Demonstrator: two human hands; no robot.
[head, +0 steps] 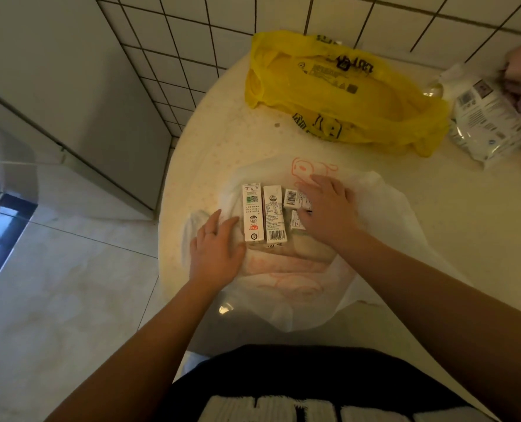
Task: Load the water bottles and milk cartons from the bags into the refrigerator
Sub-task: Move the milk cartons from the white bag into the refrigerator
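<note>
A yellow bag (329,86) printed in black, a white bag (378,205) with orange cartoon outlines and white, black-lettered milk cartons (254,213) against a cream worktop (472,226).

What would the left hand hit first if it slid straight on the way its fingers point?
Most likely the leftmost milk carton, lying on the white bag just ahead of the left hand; whether they already touch is unclear.

Forearms (149,339) bare right to the frame edge, both sides. Left hand (216,251): thin pale ring (212,233) on one finger. Right hand (326,205) bare. Torso: black garment (283,373), with a row of white ribbed blocks (271,411) split by black gaps along the bottom edge.
</note>
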